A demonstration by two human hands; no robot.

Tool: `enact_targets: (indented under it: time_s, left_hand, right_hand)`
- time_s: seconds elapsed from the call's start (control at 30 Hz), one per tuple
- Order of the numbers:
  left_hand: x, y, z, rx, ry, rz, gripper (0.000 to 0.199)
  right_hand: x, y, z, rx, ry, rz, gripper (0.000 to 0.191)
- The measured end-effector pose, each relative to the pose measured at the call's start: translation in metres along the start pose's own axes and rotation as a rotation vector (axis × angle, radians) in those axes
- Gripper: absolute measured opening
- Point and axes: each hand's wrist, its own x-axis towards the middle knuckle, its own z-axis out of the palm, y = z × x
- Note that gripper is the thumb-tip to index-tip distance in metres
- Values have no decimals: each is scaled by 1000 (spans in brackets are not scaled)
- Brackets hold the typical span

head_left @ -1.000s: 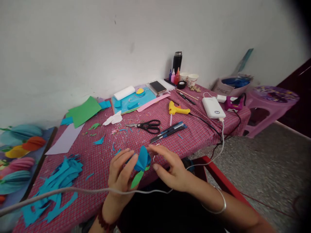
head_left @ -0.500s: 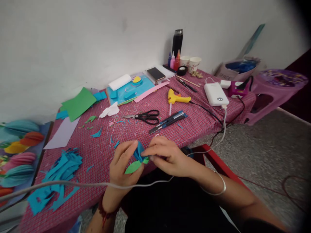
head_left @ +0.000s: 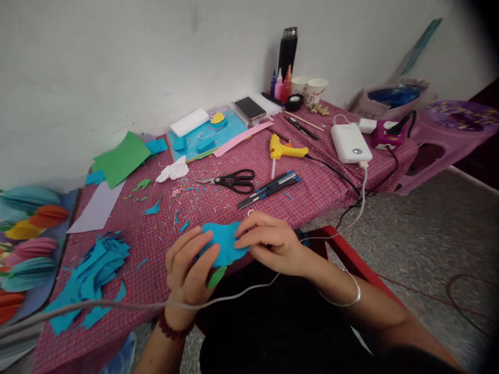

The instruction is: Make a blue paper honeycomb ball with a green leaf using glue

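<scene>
A blue paper craft piece (head_left: 226,245) is spread between my hands above the near edge of the table, its broad face toward me. A green paper leaf (head_left: 217,277) sticks out below it. My left hand (head_left: 190,267) grips the left side of the blue paper, fingers over its face. At the right edge, my right hand (head_left: 273,242) pinches the paper between thumb and fingers. Beyond my hands lie black-handled scissors (head_left: 234,180) and a blue and black craft knife (head_left: 271,189). A yellow glue gun (head_left: 286,149) rests behind the knife.
A white cable (head_left: 156,305) crosses in front of my wrists. Cut blue strips (head_left: 99,265) pile up at left, near green sheets (head_left: 120,158). A white power bank (head_left: 351,143), paper cups (head_left: 316,91) and a black flask (head_left: 287,52) stand toward the back right.
The blue paper has gone from folded upright between my fingers to opened out flat, facing me. My hands have moved slightly apart, and the green leaf now points downward.
</scene>
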Motion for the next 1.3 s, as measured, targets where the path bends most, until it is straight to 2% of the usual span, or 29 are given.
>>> enact_targets:
  time_s: [0.13, 0.23, 0.37, 0.47, 0.57, 0.77, 0.9, 1.07, 1.2, 1.3]
  left_hand:
    - [-2, 0, 1, -30, 27, -22, 19]
    - [-3, -3, 5, -226, -21, -92, 20]
    - [-1, -3, 9, -439, -64, -252, 28]
    - [4, 1, 9, -461, -51, -326, 28]
    - [8, 5, 9, -444, -45, -346, 27]
    - [6, 4, 10, -449, -58, -347, 25]
    - [3, 1, 10, -420, -71, -311, 25]
    - [0, -1, 12, -383, -42, -295, 22]
    - [3, 2, 14, -480, -51, -448, 23]
    - [4, 2, 16, -624, -113, -622, 19]
  right_hand:
    - [-1, 1, 1, -3, 16, 3, 25]
    - [-2, 2, 3, 23, 20, 37, 23]
    - [-4, 3, 6, 79, 65, 128, 19]
    - [-6, 2, 9, 86, 158, 149, 27]
    - [-7, 1, 9, 22, 202, 104, 25]
    - [-5, -4, 6, -57, 100, 60, 17]
    - [-2, -8, 9, -47, 16, 86, 21]
    - [-1, -9, 15, -49, -9, 135, 8]
    - [1, -12, 17, -23, 6, 154, 7]
    - [4, -12, 17, 33, 24, 191, 10]
